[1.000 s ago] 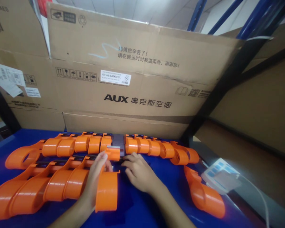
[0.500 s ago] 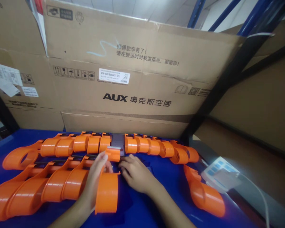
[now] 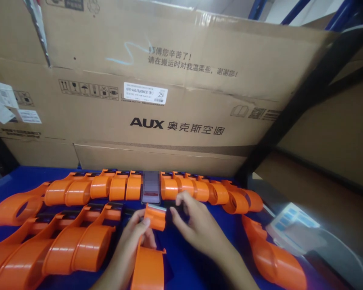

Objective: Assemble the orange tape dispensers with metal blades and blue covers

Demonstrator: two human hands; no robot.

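My left hand [image 3: 133, 237] grips an orange tape dispenser [image 3: 148, 268], its thumb on the upper end, where a toothed metal blade [image 3: 156, 207] runs along the edge. The dispenser's wide curved part hangs below my fingers and runs out at the bottom of the view. Just right of the blade end is my right hand [image 3: 198, 225], with thumb and forefinger apart. A dark piece [image 3: 168, 204] lies by its fingertips; I cannot make out whether they touch it.
More orange dispensers with dark tops stand in a back row [image 3: 78, 191] and a left front row [image 3: 63, 249]. A phone [image 3: 151, 187] splits the back row. At right are loose orange dispensers [image 3: 275, 257] and a white box with a cable [image 3: 293, 227]. A carton [image 3: 175, 149] walls the back.
The held dispenser and my left hand have shifted right and lower in view. My right hand has moved right and its fingers have spread. The camera view has shifted slightly.
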